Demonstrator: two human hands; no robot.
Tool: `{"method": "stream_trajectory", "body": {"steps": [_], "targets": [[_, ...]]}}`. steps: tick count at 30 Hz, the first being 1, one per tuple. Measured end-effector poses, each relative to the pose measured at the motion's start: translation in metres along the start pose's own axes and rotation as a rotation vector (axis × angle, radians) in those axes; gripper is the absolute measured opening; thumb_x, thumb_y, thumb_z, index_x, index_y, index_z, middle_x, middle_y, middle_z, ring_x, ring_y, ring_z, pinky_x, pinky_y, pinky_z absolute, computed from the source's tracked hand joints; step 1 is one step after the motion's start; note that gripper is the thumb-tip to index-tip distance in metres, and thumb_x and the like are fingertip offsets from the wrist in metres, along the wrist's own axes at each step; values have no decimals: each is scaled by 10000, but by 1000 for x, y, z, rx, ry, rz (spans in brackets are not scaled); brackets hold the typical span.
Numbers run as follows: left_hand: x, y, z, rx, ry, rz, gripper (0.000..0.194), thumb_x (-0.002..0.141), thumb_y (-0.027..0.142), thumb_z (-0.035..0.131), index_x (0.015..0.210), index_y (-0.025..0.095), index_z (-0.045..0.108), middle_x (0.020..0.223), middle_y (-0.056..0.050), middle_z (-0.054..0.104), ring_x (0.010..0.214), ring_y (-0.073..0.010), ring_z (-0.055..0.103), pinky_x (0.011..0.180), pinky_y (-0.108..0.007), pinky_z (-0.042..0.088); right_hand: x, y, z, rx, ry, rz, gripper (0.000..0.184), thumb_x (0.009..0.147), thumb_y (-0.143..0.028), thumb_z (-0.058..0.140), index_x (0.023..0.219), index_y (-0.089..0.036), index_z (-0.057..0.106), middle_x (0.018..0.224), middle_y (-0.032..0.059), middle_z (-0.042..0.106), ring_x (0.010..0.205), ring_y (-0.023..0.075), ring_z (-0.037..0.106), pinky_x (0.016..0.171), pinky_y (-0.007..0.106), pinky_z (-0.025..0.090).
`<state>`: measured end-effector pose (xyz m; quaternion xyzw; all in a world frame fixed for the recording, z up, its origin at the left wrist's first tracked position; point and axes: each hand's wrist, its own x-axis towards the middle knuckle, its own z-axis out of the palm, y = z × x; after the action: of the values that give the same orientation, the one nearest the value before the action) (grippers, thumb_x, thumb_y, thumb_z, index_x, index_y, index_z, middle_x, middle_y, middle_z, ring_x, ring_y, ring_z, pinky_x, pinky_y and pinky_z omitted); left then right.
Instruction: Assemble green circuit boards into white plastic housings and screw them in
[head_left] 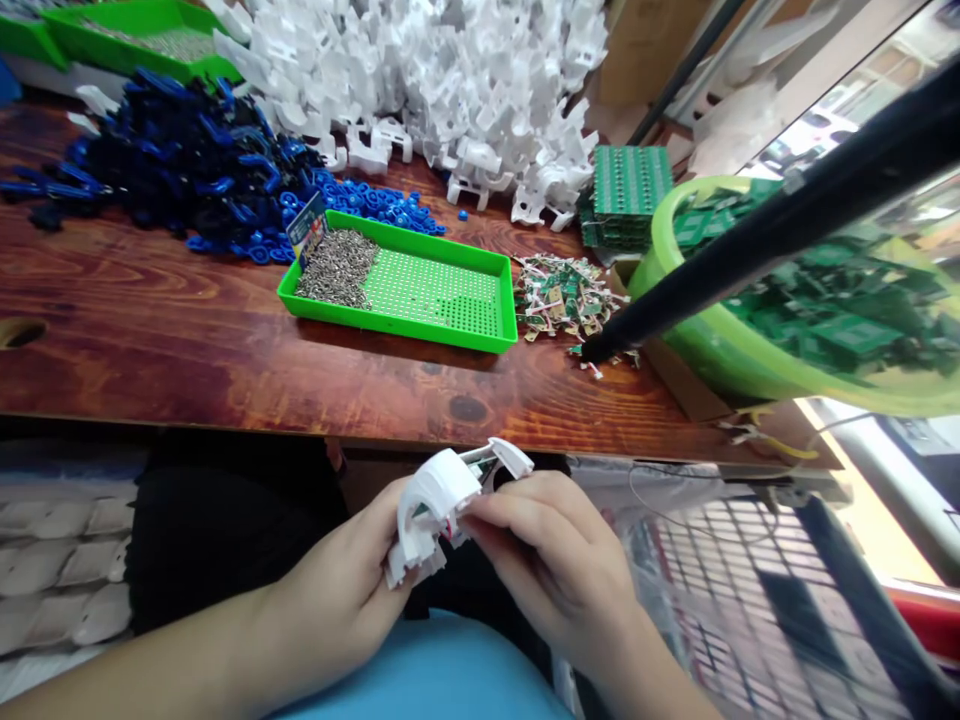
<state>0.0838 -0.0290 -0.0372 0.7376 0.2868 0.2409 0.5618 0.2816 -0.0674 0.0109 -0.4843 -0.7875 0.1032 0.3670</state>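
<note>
A white plastic housing (444, 490) with a curved shell is held above my lap, in front of the table edge. My left hand (356, 570) is closed around its left side. With thumb and fingers pinched together, my right hand (559, 560) works at the right side of the housing. A bit of green board and a thin red wire show inside the shell. Whether the right fingertips grip the wire, a small part or the housing itself is hidden.
On the wooden table (187, 350) stands a green tray (405, 325) with screws. Behind lie blue parts (217, 160) and a heap of white housings (435, 70). Small wired boards (562, 290), stacked green circuit boards (630, 190), a green tub (682, 350) and a slanting black bar (750, 235) are at right.
</note>
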Motion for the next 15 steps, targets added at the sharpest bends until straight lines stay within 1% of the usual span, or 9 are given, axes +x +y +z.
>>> {"method": "stream_trajectory", "body": {"steps": [3, 4, 6, 8, 9, 10, 12, 14, 15], "targets": [[0, 2, 1, -22, -2, 1, 492, 873, 99, 429, 1282, 354, 326, 1093, 10, 590, 964, -137, 597, 905, -243, 480, -5, 2, 0, -10, 41, 10, 326, 785, -35, 606, 1076, -177, 575, 875, 33, 638, 822, 121, 585, 735, 262, 503], [0, 2, 2, -21, -7, 6, 491, 877, 105, 429, 1288, 352, 324, 1110, 5, 585, 984, -142, 592, 918, -251, 475, -8, 2, 2, -18, 79, 3, 338, 767, -22, 618, 1068, -172, 576, 868, 31, 626, 819, 121, 578, 735, 261, 497], [0, 4, 4, -19, -23, 2, 482, 882, 115, 422, 1296, 341, 325, 1127, -10, 576, 1029, -158, 579, 936, -271, 470, -14, 3, 6, -14, 208, 6, 365, 726, 3, 640, 1036, -175, 566, 854, 23, 584, 809, 120, 552, 736, 259, 480], [1, 5, 5, -6, -30, -11, 492, 878, 110, 413, 1308, 328, 314, 1134, -22, 569, 1049, -168, 573, 938, -287, 474, -22, 5, 12, 57, 355, 94, 385, 710, -16, 649, 1028, -198, 533, 883, 21, 532, 834, 128, 525, 757, 262, 463], [2, 5, 6, 12, -34, -15, 502, 870, 98, 410, 1308, 323, 311, 1138, -26, 568, 1048, -169, 575, 935, -290, 477, -25, 6, 16, 123, 399, 181, 396, 720, -56, 652, 1052, -215, 507, 922, 25, 511, 865, 135, 517, 785, 270, 456], [4, 6, 7, 40, -28, -15, 517, 859, 82, 410, 1307, 320, 312, 1151, -30, 566, 1049, -169, 575, 938, -292, 474, -29, 7, 21, 213, 407, 285, 420, 739, -120, 656, 1099, -234, 471, 975, 34, 497, 906, 145, 511, 820, 284, 451], [7, 8, 9, 133, -2, 1, 563, 828, 51, 423, 1310, 319, 311, 1206, -36, 550, 1092, -175, 559, 969, -301, 449, -34, 9, 28, 438, 321, 488, 541, 770, -293, 659, 1219, -269, 358, 1114, 58, 471, 988, 162, 509, 875, 311, 448], [11, 11, 12, 225, 9, 24, 603, 808, 37, 432, 1321, 325, 301, 1238, -36, 542, 1125, -179, 545, 981, -303, 438, -37, 9, 34, 679, 189, 611, 681, 764, -447, 651, 1283, -293, 238, 1213, 73, 448, 1040, 169, 516, 900, 326, 454], [13, 12, 14, 262, 2, 33, 619, 806, 42, 437, 1333, 328, 283, 1247, -35, 540, 1127, -180, 546, 975, -304, 444, -39, 9, 36, 778, 129, 639, 731, 750, -491, 653, 1292, -294, 205, 1229, 76, 452, 1063, 173, 517, 916, 332, 450]]}}
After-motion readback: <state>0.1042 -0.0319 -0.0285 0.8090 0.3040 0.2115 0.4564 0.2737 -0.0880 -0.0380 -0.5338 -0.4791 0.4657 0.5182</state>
